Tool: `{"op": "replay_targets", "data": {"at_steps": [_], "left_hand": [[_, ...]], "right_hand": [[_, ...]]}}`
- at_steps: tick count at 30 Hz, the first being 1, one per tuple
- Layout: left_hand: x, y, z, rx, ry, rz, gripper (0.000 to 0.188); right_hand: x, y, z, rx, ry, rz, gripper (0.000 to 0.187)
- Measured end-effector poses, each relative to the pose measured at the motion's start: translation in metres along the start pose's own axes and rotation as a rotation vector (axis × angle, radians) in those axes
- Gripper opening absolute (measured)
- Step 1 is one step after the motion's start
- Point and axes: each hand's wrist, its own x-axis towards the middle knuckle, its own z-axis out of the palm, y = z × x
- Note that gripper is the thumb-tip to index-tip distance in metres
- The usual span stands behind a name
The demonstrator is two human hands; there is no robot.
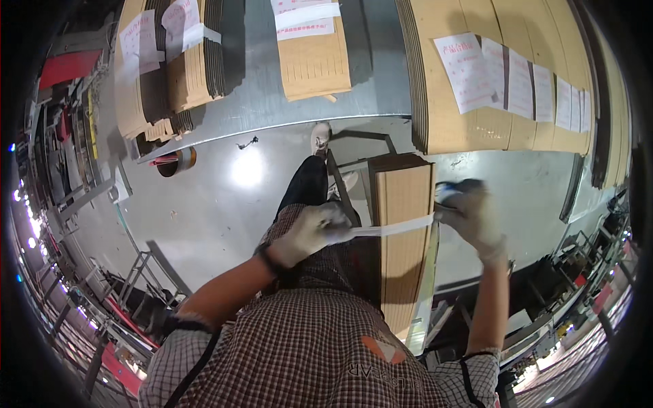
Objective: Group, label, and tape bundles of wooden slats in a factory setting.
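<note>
A tall, narrow bundle of brown cardboard stands on edge in front of me, to the right of my legs. A white tape strip runs taut across its top face. My left hand, in a pale glove with dark fingertips, is closed on the strip's left end, a little apart from the bundle. At the bundle's right edge my gloved right hand is closed where the strip's other end reaches it. Motion blurs this hand, and a dark, bluish patch at its fingers cannot be made out.
Ahead is a grey metal table with cardboard stacks bearing white paper slips. A larger row of cardboard with overlapping slips stands at the far right. A metal frame is by my feet. Racks and clutter line the left side.
</note>
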Motion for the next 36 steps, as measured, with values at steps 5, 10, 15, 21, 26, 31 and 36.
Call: {"op": "replay_targets", "data": {"at_steps": [5,10,15,21,26,31,36], "left_hand": [[0.11,-0.159,0.021,-0.366,0.008,-0.298,0.087],[0.111,-0.097,0.055,-0.699,-0.343,0.098,0.049],[0.085,-0.082,0.01,-0.047,-0.205,-0.151,0.034],[-0.032,0.048,0.02,-0.066,0.027,0.323,0.028],[0.032,0.145,0.033,1.305,-0.217,0.356,0.039],[0.094,0.15,0.036,1.416,-0.429,0.298,0.037],[0.094,0.154,0.025,1.495,-0.619,0.307,0.029]], "right_hand": [[0.0,0.002,0.046,0.394,0.261,0.118,0.049],[-0.026,-0.106,0.092,0.281,0.594,0.537,0.093],[-0.014,-0.12,0.133,0.041,0.741,0.527,0.101],[-0.027,-0.113,0.145,0.035,0.757,0.541,0.097],[-0.036,-0.139,0.045,0.111,0.597,-0.09,0.071],[-0.024,-0.109,0.03,-0.17,0.324,-0.158,0.023],[0.007,-0.023,0.016,0.126,0.02,0.065,0.014]]}}
